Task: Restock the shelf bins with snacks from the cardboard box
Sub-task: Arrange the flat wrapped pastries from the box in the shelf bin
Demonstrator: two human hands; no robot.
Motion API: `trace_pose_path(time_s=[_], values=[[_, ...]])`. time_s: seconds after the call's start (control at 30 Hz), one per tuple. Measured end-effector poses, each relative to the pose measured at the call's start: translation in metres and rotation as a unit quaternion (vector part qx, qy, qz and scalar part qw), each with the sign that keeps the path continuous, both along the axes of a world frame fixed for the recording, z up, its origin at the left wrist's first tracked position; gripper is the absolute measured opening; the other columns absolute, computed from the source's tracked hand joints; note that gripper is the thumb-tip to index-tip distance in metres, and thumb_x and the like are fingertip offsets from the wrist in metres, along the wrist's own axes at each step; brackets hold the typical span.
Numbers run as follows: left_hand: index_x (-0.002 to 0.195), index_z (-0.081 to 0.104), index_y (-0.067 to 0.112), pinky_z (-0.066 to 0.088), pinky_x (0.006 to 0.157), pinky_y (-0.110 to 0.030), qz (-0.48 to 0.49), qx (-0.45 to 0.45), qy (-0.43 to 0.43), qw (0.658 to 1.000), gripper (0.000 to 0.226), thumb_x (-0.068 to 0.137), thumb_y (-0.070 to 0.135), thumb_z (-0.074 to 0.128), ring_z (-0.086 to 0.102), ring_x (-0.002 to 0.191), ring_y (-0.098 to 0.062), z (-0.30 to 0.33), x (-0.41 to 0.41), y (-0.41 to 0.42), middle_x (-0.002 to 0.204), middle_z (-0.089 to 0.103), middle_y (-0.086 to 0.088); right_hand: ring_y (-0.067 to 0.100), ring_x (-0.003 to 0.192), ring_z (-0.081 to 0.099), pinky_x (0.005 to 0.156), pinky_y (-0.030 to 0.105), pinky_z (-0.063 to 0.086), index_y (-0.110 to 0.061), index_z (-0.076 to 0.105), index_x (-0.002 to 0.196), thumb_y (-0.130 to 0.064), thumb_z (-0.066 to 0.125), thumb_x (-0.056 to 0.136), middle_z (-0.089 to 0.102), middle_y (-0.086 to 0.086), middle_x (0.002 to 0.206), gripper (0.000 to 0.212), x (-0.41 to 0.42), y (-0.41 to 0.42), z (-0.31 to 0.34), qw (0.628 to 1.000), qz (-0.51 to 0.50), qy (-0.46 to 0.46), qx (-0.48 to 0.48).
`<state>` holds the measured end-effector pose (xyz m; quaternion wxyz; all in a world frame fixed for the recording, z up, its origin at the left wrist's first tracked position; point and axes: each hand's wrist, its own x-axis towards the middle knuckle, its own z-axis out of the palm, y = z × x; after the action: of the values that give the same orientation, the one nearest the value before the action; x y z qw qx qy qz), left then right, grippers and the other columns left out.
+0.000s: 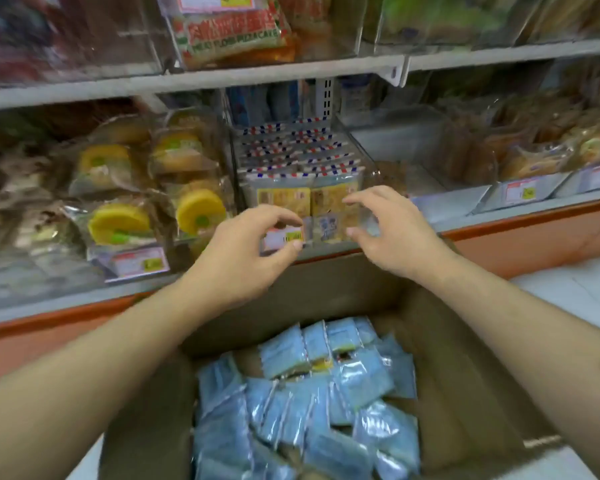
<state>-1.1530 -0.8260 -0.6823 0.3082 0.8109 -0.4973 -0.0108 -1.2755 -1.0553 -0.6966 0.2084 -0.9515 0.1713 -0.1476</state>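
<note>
hands [321, 237] at clear bin [368, 168] (empty-handed) | cardboard box [465, 375] below

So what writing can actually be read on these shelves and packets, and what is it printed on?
"WHEAT FLOUR PIZZA CAKE", a little soft: on the red and green packet in the upper shelf bin.
Price tag above that packet: digits cut off and blurred, unreadable.
Price labels on the lower bin fronts: too blurred to read.
Yellow packets in the middle bin: print too small to read.
Blue packets in the cardboard box: no readable text.
</note>
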Motion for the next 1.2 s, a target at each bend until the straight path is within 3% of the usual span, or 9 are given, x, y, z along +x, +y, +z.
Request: trace_pose_path(time_s=[0.17,0.27,0.4,0.6,0.87,0.97,1.07,1.13,1.2], values=[[0.128,0.068,0.029,0.046,0.104,-0.027,0.045,0.169,0.117,0.978,0.036,0.095,0.043,0.073,0.061,0.115,-0.007,-0.113,-0.026,0.055,0.124,0.068,0.012,0.015,0.117,0.057,0.106,0.030,0.045,-0.027,0.056,0.146,-0.037,0.074,0.096,0.058,-0.002,0.136,0.053,-0.033,0.053,-0.077,0.980,0.075,0.185,0.026],[0.125,0.070,0.025,0.049,0.098,-0.028,0.093,0.242,0.193,0.946,0.038,0.091,0.039,0.077,0.066,0.113,-0.015,-0.178,-0.028,0.083,0.118,0.072,0.005,0.023,0.131,0.055,0.111,0.035,0.043,-0.025,0.054,0.149,-0.037,0.075,0.095,0.058,0.003,0.142,0.059,-0.041,0.071,-0.139,0.946,0.105,0.305,0.040],[0.121,0.071,0.021,0.041,0.083,-0.022,0.141,0.249,0.265,0.921,0.030,0.092,0.030,0.077,0.064,0.100,-0.013,-0.235,-0.030,0.094,0.113,0.071,0.006,0.023,0.139,0.049,0.112,0.036,0.043,-0.028,0.051,0.152,-0.024,0.078,0.092,0.055,0.000,0.148,0.065,-0.046,0.061,-0.205,0.914,0.091,0.392,0.052],[0.117,0.069,0.030,0.042,0.090,-0.021,0.135,0.190,0.368,0.900,0.026,0.093,0.030,0.078,0.062,0.114,-0.007,-0.300,-0.041,0.072,0.118,0.068,0.014,0.024,0.152,0.030,0.123,0.036,0.027,-0.032,0.036,0.162,-0.029,0.087,0.079,0.037,-0.003,0.165,0.097,-0.047,0.028,-0.291,0.894,0.079,0.440,0.038],[0.107,0.068,0.041,0.050,0.106,-0.033,0.137,0.157,0.440,0.874,0.027,0.089,0.027,0.082,0.064,0.114,-0.006,-0.341,-0.054,0.062,0.120,0.069,0.021,0.028,0.142,0.038,0.118,0.042,0.034,-0.035,0.051,0.149,-0.046,0.083,0.083,0.048,0.002,0.148,0.074,-0.041,0.022,-0.330,0.889,0.081,0.447,-0.056],[0.112,0.071,0.030,0.051,0.104,-0.032,0.151,0.148,0.467,0.858,0.024,0.091,0.023,0.081,0.066,0.114,-0.010,-0.332,-0.053,0.058,0.117,0.069,0.017,0.026,0.127,0.057,0.097,0.039,0.052,-0.024,0.064,0.128,-0.045,0.085,0.083,0.059,0.001,0.130,0.054,-0.034,0.020,-0.307,0.894,0.060,0.443,0.016],[0.115,0.070,0.026,0.053,0.103,-0.030,0.143,0.112,0.504,0.845,0.031,0.087,0.027,0.085,0.066,0.115,-0.010,-0.300,-0.047,0.050,0.117,0.070,0.009,0.018,0.081,0.058,0.067,0.035,0.043,-0.013,0.060,0.087,-0.044,0.092,0.073,0.058,-0.001,0.084,0.046,-0.021,0.016,-0.262,0.914,0.012,0.385,0.125],[0.123,0.064,0.025,0.052,0.105,-0.029,0.128,0.073,0.537,0.831,0.060,0.074,0.041,0.093,0.066,0.117,-0.010,-0.259,-0.041,0.043,0.123,0.068,0.004,0.023,0.072,0.064,0.070,0.037,0.052,-0.011,0.056,0.079,-0.049,0.097,0.062,0.062,0.005,0.075,0.059,-0.011,0.018,-0.219,0.922,-0.013,0.316,0.225],[0.126,0.063,0.025,0.055,0.106,-0.037,0.090,0.022,0.577,0.811,0.075,0.063,0.050,0.095,0.069,0.118,-0.014,-0.214,-0.035,0.034,0.124,0.072,0.001,0.033,0.095,0.077,0.088,0.051,0.062,-0.009,0.071,0.096,-0.049,0.098,0.059,0.078,0.013,0.095,0.061,-0.005,0.024,-0.176,0.916,-0.012,0.243,0.319]])
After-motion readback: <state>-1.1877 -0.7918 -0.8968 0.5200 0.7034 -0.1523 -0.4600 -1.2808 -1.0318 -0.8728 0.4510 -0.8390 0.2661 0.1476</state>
